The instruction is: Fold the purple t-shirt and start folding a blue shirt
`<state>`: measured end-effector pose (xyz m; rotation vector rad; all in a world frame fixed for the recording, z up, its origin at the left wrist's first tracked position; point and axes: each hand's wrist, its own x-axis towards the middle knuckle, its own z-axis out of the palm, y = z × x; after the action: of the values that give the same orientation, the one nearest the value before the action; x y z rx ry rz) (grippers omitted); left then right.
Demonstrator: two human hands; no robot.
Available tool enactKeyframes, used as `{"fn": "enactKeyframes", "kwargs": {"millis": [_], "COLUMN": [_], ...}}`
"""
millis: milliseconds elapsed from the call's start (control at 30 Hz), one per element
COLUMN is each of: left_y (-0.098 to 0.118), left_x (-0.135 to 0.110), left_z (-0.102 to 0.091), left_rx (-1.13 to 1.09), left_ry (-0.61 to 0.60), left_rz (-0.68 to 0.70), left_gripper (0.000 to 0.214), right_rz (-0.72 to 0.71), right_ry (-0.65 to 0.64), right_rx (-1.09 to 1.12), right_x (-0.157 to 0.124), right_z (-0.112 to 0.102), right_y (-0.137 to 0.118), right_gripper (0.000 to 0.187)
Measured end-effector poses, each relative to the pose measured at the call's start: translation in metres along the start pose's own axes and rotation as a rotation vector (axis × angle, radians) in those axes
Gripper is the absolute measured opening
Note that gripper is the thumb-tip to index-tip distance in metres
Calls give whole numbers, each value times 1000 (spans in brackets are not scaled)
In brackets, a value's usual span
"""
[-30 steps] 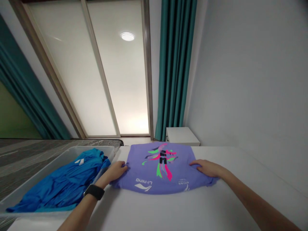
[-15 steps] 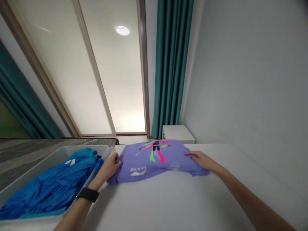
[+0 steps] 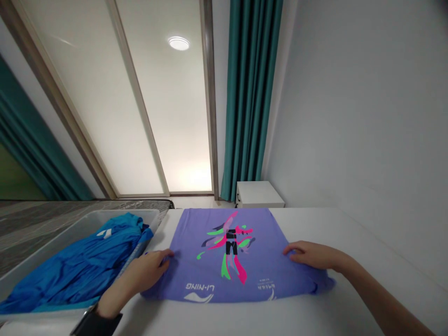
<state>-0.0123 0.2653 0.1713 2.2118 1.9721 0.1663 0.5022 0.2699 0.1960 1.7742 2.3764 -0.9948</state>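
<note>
A purple T-shirt lies spread on a white table, its far edge near the table's back edge. It bears a pink, green and black print, and its white lettering appears upside down. At the shirt's left side, my left hand has its fingers closed on the fabric; a black watch is on that wrist. My right hand grips the right side with thumb and fingers together. Bunched purple cloth, partly beneath the right hand, sticks out to the right.
Left of the shirt stands a translucent plastic bin holding crumpled blue clothing. A small white cabinet is behind the table. Teal curtains and frosted sliding doors are at the back, a plain wall at right.
The shirt has come down and toward me, and its bulging upper part now lies flat with the whole print visible. Both hands have moved nearer and farther apart, still at its sides.
</note>
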Motion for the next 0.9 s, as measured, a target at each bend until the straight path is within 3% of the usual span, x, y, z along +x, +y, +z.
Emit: {"fn": "enactKeyframes", "kwargs": {"millis": [100,167,233,400,500,633,733,900], "left_y": [6,13,23,38,36,32,29,14], "left_x": [9,23,41,80,88,90,98,129], "left_z": [-5,-5,1,31,48,57,52,29], "left_rx": [198,261,262,199,166,147,119,98], "left_ry": [15,138,201,163,80,72,79,108], "left_rz": [32,53,81,87,15,-63,-66,-5], "left_gripper": [41,44,48,58,62,64,62,51], "right_rz": [114,177,137,16,-15,128,175,55], "right_ry": [32,118,343,531,552,537,509,578], "right_rx": [-16,-75,-225,-343,-358,-362,-360,-331], "right_x": [16,36,59,110,127,136,137,144], "right_z": [-2,-1,5,35,54,64,61,40], "right_y": [6,9,10,8,16,29,31,32], "right_gripper": [44,46,44,55,59,64,64,58]}}
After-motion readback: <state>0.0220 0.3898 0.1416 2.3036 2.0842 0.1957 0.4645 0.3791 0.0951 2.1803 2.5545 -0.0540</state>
